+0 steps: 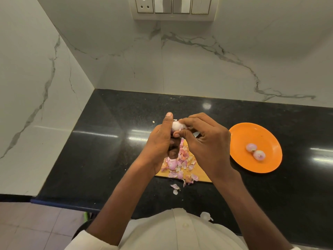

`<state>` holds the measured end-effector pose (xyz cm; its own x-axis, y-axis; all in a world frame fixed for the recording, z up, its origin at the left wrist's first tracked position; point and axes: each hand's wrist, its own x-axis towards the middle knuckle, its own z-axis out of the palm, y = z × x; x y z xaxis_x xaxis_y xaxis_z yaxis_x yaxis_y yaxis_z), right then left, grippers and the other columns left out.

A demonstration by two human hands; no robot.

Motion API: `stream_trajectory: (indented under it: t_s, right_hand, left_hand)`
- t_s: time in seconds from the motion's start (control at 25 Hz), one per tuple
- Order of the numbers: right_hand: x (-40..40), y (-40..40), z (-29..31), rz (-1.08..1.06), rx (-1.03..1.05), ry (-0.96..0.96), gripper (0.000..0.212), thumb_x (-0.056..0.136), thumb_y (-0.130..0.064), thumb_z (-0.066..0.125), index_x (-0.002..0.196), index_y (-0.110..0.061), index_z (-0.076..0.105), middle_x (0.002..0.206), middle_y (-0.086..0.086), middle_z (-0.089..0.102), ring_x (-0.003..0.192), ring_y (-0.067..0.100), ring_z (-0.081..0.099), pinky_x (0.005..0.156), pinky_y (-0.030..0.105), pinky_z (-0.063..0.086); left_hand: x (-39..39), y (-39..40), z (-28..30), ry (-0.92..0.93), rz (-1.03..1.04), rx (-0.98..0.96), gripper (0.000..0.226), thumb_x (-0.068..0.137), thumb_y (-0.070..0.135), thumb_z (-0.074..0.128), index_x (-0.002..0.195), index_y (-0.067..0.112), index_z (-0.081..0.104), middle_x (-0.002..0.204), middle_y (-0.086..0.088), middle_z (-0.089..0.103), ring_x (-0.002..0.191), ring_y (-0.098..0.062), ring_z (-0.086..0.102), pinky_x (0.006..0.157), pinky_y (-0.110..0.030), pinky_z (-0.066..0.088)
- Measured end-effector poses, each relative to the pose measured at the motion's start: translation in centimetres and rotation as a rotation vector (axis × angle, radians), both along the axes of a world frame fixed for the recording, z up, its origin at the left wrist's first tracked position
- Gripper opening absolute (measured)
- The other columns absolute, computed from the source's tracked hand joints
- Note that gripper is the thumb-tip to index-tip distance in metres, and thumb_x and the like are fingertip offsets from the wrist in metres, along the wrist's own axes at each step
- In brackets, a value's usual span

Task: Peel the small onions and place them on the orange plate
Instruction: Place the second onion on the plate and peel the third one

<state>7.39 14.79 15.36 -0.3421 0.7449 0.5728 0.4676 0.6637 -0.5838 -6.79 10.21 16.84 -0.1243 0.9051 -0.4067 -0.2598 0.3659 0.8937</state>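
Head view: your left hand (160, 139) grips the onion (177, 126) above the peel-strewn board (201, 175), your right hand (203, 139) pinches skin at its right end, and the orange plate (239, 134) lies right, nearer that hand.

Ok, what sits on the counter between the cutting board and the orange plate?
Nothing shows there: in the head view only bare black countertop separates the cutting board from the orange plate, though the right hand hides part of that stretch.

Soft indoor light, sharp view.
Overhead lamps glare in streaks off my black counter (100, 145); the wall edges bow outward.
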Motion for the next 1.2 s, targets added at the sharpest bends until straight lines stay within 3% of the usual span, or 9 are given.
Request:
stream_trajectory:
  t_s: [0.24, 0.4, 0.52, 0.6, 0.84, 0.96, 1.08, 1.2]
  right_hand:
    - [0.3, 0.5, -0.7, 0.099, -0.142, 0.039, 0.019, 0.088, -0.023, 0.084, 0.090, -0.008, 0.073, 0.088, 0.001, 0.072, 0.080, 0.013, 0.070, 0.069, 0.035, 0.062]
    - [0.6, 0.9, -0.4, 0.165, -0.327, 0.068, 0.032, 0.083, -0.029, 0.088, 0.103, -0.014, 0.069, 0.094, -0.004, 0.069, 0.083, 0.014, 0.071, 0.070, 0.034, 0.063]
    - [1.0, 1.0, 0.2, 0.249, -0.430, 0.041, 0.034, 0.081, -0.027, 0.090, 0.102, -0.018, 0.064, 0.094, -0.008, 0.066, 0.086, 0.012, 0.066, 0.073, 0.028, 0.059]
    - [1.3, 1.2, 0.7, 0.310, -0.452, 0.018, 0.034, 0.081, -0.026, 0.091, 0.098, -0.018, 0.062, 0.091, -0.010, 0.064, 0.083, 0.014, 0.063, 0.071, 0.027, 0.057]
    - [1.4, 0.9, 1.1, 0.362, -0.379, 0.046, 0.031, 0.082, -0.024, 0.090, 0.095, -0.012, 0.065, 0.085, -0.009, 0.061, 0.078, 0.016, 0.060, 0.065, 0.039, 0.058]
    - [1.4, 1.0, 1.2, 0.376, -0.352, 0.035, 0.030, 0.082, -0.025, 0.090, 0.091, -0.012, 0.065, 0.083, -0.012, 0.059, 0.076, 0.015, 0.059, 0.063, 0.034, 0.057]
    - [1.4, 1.1, 1.1, 0.380, -0.319, 0.053, 0.030, 0.083, -0.023, 0.089, 0.084, -0.011, 0.062, 0.083, -0.012, 0.058, 0.077, 0.015, 0.061, 0.062, 0.026, 0.054]
    - [1.1, 0.8, 1.0, 0.329, -0.282, 0.093, 0.030, 0.083, -0.026, 0.089, 0.092, -0.011, 0.064, 0.086, -0.004, 0.062, 0.080, 0.019, 0.065, 0.063, 0.035, 0.059]
  left_hand:
    - [-0.4, -0.2, -1.3, 0.207, -0.036, 0.048, 0.065, 0.109, 0.061, 0.027, 0.072, 0.012, 0.049, 0.058, 0.000, 0.033, 0.049, -0.015, 0.029, 0.046, -0.030, 0.027]
    - [-0.9, -0.2, -1.4, 0.274, -0.110, 0.100, 0.067, 0.110, 0.058, 0.026, 0.076, 0.006, 0.052, 0.060, -0.005, 0.037, 0.048, -0.016, 0.032, 0.046, -0.031, 0.028]
    - [-1.2, -0.2, -1.6, 0.314, -0.136, 0.190, 0.069, 0.113, 0.049, 0.029, 0.093, -0.012, 0.054, 0.065, -0.015, 0.044, 0.051, -0.029, 0.038, 0.046, -0.033, 0.034]
    - [-1.4, -0.2, -1.7, 0.313, -0.168, 0.229, 0.064, 0.114, 0.044, 0.030, 0.101, -0.013, 0.055, 0.067, -0.018, 0.046, 0.053, -0.034, 0.039, 0.046, -0.036, 0.036]
    - [-1.6, -0.2, -0.7, 0.313, -0.197, 0.291, 0.063, 0.111, 0.045, 0.030, 0.096, -0.011, 0.055, 0.065, -0.036, 0.037, 0.050, -0.054, 0.029, 0.043, -0.042, 0.027]
    - [-1.7, -0.3, -0.3, 0.315, -0.212, 0.302, 0.056, 0.109, 0.046, 0.031, 0.091, 0.001, 0.059, 0.064, -0.037, 0.035, 0.048, -0.054, 0.026, 0.044, -0.044, 0.024]
    - [-1.8, -0.2, -0.3, 0.291, -0.210, 0.297, 0.064, 0.110, 0.046, 0.029, 0.102, -0.011, 0.056, 0.064, -0.036, 0.035, 0.045, -0.044, 0.027, 0.042, -0.039, 0.024]
    - [-1.8, -0.1, -0.2, 0.285, -0.178, 0.297, 0.066, 0.110, 0.047, 0.028, 0.104, -0.013, 0.056, 0.064, -0.034, 0.038, 0.047, -0.033, 0.033, 0.041, -0.030, 0.030]
